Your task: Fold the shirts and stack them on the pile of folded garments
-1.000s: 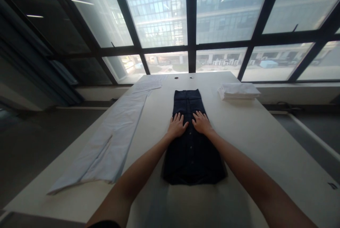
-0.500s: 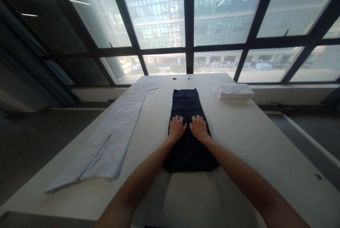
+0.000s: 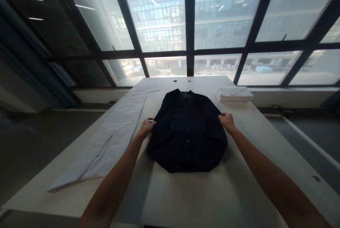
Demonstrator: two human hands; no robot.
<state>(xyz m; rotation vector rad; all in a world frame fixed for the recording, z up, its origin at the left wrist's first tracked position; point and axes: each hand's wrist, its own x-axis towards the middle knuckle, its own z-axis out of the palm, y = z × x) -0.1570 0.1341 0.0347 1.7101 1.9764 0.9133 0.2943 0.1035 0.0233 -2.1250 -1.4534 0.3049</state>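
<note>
Pinching a dark shirt (image 3: 170,132) by its opposite side edges, the left hand (image 3: 148,126) and right hand (image 3: 226,120) keep it opened out midway across the counter (image 3: 170,199), buttons up and collar towards the windows (image 3: 216,18). An uneven pull is the likeliest trouble — one side tugged harder could skew the button line or drag the whole shirt sideways. Grip seems confined to the edges, so a slipping fingertip could let that side flop inward and crease. The left hand is near the long white cloth (image 3: 117,132); swinging wide might ruck it up.
</note>
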